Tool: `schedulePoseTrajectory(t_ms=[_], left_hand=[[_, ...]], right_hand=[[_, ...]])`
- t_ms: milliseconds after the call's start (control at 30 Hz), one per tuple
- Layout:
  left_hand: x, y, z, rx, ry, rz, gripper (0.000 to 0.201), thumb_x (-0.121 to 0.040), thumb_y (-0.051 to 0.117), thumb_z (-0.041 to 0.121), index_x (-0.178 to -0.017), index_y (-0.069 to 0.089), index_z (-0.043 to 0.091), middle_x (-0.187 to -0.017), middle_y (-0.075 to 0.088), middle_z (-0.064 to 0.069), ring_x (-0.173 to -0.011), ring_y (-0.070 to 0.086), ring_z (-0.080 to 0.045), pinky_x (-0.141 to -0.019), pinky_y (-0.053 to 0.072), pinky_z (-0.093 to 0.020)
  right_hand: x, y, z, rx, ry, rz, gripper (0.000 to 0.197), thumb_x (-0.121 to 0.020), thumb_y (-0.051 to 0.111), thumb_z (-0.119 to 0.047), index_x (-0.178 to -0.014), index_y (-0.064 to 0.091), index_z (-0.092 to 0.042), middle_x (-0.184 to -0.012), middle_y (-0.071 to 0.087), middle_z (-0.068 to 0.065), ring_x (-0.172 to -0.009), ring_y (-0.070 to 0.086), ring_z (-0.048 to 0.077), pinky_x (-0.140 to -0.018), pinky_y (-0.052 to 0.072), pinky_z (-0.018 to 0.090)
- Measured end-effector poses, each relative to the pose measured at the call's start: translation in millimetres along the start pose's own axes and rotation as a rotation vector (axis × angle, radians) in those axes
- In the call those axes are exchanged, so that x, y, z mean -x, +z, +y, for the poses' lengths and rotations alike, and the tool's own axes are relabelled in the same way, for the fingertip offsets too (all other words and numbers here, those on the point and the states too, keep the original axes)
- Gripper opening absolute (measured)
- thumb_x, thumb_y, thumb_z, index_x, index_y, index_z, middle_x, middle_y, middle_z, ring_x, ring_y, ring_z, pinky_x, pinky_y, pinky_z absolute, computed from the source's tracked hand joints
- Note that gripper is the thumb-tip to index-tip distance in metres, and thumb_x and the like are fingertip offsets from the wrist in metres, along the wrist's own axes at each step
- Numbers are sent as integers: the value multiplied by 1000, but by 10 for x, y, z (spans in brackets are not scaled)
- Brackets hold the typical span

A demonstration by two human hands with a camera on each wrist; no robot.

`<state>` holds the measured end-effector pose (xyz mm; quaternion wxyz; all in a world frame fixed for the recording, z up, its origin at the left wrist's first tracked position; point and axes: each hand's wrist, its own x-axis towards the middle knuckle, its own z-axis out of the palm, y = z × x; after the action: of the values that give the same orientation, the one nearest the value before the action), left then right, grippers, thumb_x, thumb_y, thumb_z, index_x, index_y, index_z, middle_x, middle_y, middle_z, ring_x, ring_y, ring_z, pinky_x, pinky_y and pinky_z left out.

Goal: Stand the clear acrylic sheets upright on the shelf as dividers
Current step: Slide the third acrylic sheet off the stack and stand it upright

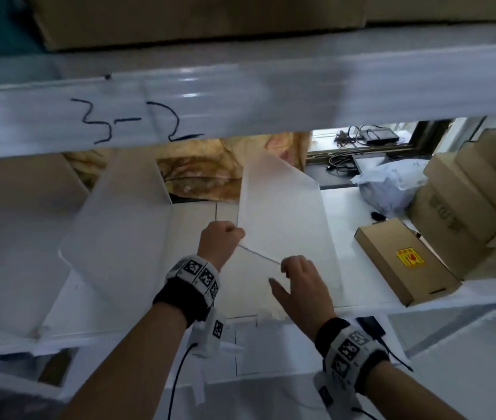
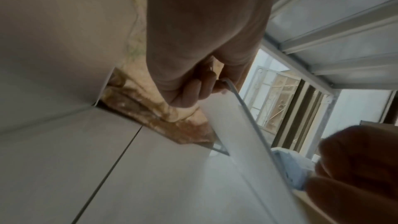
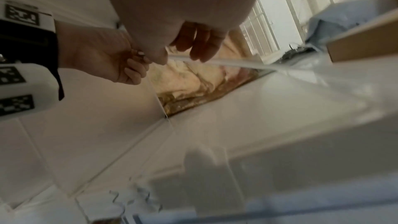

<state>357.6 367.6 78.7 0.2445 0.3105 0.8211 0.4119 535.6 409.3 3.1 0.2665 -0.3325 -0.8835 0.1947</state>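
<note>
A frosted clear acrylic sheet (image 1: 283, 219) stands tilted on the white shelf (image 1: 192, 225), leaning to the right. My left hand (image 1: 225, 237) grips the near end of its top edge, fingers curled round the corner, as the left wrist view shows on the sheet (image 2: 237, 134) under the left hand (image 2: 193, 88). My right hand (image 1: 289, 268) has its fingers hooked over the same edge a little nearer, thumb spread away. In the right wrist view the right hand (image 3: 198, 47) sits above the sheet's edge (image 3: 237, 64). A second acrylic sheet (image 1: 113, 225) stands leaning at the left.
The upper shelf beam (image 1: 271, 95), marked "3-2", hangs close overhead. A flat cardboard box (image 1: 404, 262) lies on the shelf to the right, with stacked cartons (image 1: 477, 201) and a plastic bag (image 1: 392, 186) beyond. Patterned fabric (image 1: 204, 174) hangs behind.
</note>
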Motion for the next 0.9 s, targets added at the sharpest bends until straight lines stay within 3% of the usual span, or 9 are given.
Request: schedulePoseTrajectory(t_ms=[67,133,233,300,400,533,667,800,900], left_hand=[[96,-93,237,17,79,23,23,-74,55,23,-58,41,15,-61,36,-11,-59,35,-18,-59,28,-33],[218,-169,472,13,171,2,22,-77,55,21,-59,43,14,-61,35,-11,-59,34,-19,-59,27,-33],[382,-205,719,2,334,-54,25,-84,58,15,-61,48,10,-62,37,-10,-60,36,-17,-58,26,-29],[490,-185,806,-7,440,-95,28,-88,59,15,-62,51,7,-61,41,-7,-60,39,-14,-58,27,-28],[634,-119,852,11,507,-183,29,-96,52,24,-76,60,5,-69,54,-1,-65,48,-11,-62,36,-28],[742,-53,690,200,298,-237,29,-101,41,28,-104,63,10,-90,62,1,-83,59,-13,-75,49,-30],[718,37,297,260,61,-293,28,-102,38,33,-108,58,15,-108,59,-4,-100,57,-18,-95,49,-38],[747,180,-68,307,-94,-358,31,-102,35,42,-82,48,23,-100,49,-4,-94,48,-19,-86,41,-29],[803,259,-219,432,-197,-421,29,-100,37,45,-83,45,23,-81,42,6,-74,43,-9,-69,37,-22]], right_hand=[[-149,-177,-124,78,-2,-15,46,-77,71,-32,-114,51,-13,-110,55,7,-97,53,26,-83,48,34],[-259,-317,-248,40,33,-95,66,-80,69,-33,-135,39,-15,-131,46,13,-116,48,31,-98,44,38],[-389,-500,-452,-130,146,-169,73,-87,61,-32,-147,21,-16,-147,34,12,-131,40,29,-106,35,36],[-451,-622,-597,-184,249,-171,71,-90,55,-28,-148,17,-18,-141,45,16,-125,47,33,-100,40,38],[-523,-765,-701,-202,407,-159,60,-88,43,-13,-143,19,-22,-110,62,23,-97,60,42,-83,50,42],[-528,-936,-644,-323,497,-50,48,-83,38,-6,-129,41,-18,-106,61,21,-90,62,42,-72,58,53],[-409,-1067,-597,-558,516,14,57,-92,35,-6,-146,30,-21,-101,60,10,-89,66,42,-66,59,52],[-276,-976,-720,-612,428,41,60,-93,35,-7,-148,23,-30,-116,57,4,-88,68,32,-62,60,47],[-222,-888,-778,-563,333,47,60,-94,35,-8,-148,23,-32,-120,59,5,-85,69,30,-64,60,46]])
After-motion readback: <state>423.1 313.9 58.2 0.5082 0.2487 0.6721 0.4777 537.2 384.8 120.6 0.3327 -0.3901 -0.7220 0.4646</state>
